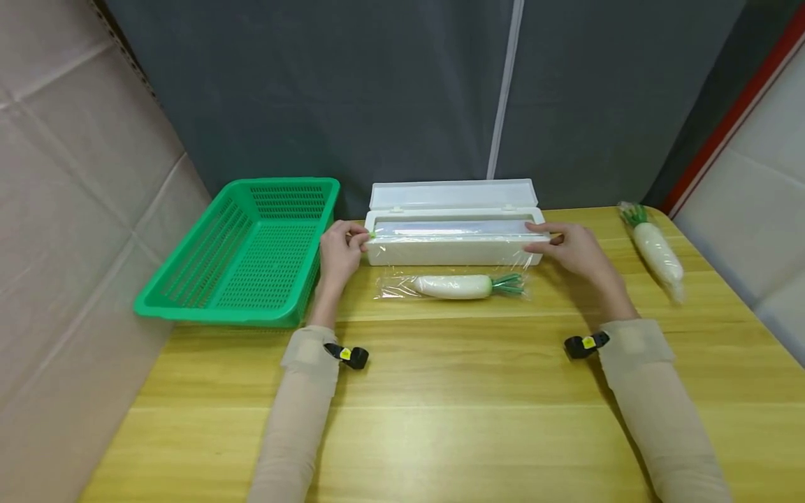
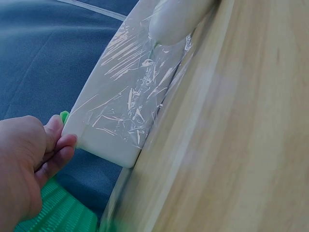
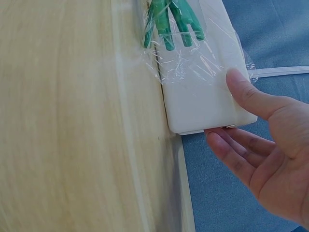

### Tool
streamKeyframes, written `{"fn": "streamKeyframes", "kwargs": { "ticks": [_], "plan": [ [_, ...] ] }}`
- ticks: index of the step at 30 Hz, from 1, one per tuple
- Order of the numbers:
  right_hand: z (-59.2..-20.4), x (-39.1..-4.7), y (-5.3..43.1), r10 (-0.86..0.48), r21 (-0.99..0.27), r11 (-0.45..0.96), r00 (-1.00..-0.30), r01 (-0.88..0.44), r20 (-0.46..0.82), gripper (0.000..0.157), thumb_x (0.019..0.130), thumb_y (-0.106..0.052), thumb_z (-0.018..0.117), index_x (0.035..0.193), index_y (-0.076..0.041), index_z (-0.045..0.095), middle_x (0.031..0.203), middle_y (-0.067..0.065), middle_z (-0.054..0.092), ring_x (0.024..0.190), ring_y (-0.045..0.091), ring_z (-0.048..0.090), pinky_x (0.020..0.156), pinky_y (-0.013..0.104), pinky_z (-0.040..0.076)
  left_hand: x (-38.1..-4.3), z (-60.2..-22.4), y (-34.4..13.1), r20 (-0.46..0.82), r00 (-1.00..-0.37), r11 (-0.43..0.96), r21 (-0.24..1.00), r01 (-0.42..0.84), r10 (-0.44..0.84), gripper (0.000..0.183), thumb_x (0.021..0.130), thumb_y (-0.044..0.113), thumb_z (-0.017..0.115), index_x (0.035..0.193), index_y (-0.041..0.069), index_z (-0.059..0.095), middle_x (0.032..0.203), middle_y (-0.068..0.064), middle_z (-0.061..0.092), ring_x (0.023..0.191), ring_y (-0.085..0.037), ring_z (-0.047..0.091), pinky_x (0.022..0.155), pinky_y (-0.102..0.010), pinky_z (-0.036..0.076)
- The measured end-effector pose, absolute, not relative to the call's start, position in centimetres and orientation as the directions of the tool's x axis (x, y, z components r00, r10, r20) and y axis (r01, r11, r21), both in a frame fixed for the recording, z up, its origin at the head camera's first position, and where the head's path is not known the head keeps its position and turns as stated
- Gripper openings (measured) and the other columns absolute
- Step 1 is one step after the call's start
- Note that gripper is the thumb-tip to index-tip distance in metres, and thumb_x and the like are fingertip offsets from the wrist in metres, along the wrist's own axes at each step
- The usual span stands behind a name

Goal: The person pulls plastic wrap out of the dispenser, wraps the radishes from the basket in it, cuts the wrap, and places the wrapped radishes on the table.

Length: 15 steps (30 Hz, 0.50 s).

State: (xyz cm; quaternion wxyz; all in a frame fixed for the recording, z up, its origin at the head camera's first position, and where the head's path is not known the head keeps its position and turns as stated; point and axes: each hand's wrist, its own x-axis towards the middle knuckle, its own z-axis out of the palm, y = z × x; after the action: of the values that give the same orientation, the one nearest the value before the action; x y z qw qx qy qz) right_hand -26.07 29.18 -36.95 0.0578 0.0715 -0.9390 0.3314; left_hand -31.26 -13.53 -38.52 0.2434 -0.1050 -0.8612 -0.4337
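A white cling film dispenser (image 1: 453, 251) with its lid (image 1: 453, 194) raised stands toward the back of the table. Clear film (image 2: 130, 96) hangs over its front and reaches a white radish (image 1: 453, 286) with green tops, lying just before it. At the dispenser's left end, my left hand (image 1: 340, 251) pinches a small green slider (image 2: 64, 116) between thumb and fingers. My right hand (image 1: 575, 251) grips the opposite end, thumb (image 3: 248, 92) at the upper edge and fingers against the end face. Part of those fingers is hidden.
To the left stands a green plastic basket (image 1: 233, 316) with perforated walls. A second radish (image 1: 657, 251) in clear film lies near the table's right edge. A dark curtain (image 1: 314, 91) hangs behind the wooden table (image 1: 453, 419).
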Motion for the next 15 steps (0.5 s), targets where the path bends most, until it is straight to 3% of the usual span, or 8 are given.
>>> {"fn": "streamKeyframes", "kwargs": {
  "ticks": [8, 15],
  "plan": [
    [-36.97, -26.32, 29.12, -0.101, -0.621, 0.764, -0.983, -0.176, 0.155, 0.056, 0.092, -0.045, 0.073, 0.14, -0.017, 0.062, 0.125, 0.024, 0.065, 0.079, 0.026, 0.052, 0.059, 0.032, 0.035, -31.32, -38.49, -13.64, 0.519, -0.854, 0.606, 0.693, 0.391, -0.043, 0.005, 0.091, 0.001, 0.073, 0.089, -0.003, 0.073, 0.09, -0.013, 0.064, 0.068, -0.023, 0.069, 0.051, -0.018, 0.046],
    [-36.91, -26.2, 29.23, -0.104, -0.619, 0.767, -0.985, -0.166, 0.135, 0.057, 0.092, -0.044, 0.073, 0.141, -0.018, 0.061, 0.12, 0.024, 0.066, 0.084, 0.028, 0.054, 0.063, 0.033, 0.037, -31.23, -38.49, -13.69, 0.483, -0.875, 0.57, 0.724, 0.388, -0.018, 0.008, 0.091, 0.001, 0.073, 0.094, -0.006, 0.073, 0.093, -0.016, 0.063, 0.07, -0.027, 0.07, 0.053, -0.015, 0.045]
  ]
}}
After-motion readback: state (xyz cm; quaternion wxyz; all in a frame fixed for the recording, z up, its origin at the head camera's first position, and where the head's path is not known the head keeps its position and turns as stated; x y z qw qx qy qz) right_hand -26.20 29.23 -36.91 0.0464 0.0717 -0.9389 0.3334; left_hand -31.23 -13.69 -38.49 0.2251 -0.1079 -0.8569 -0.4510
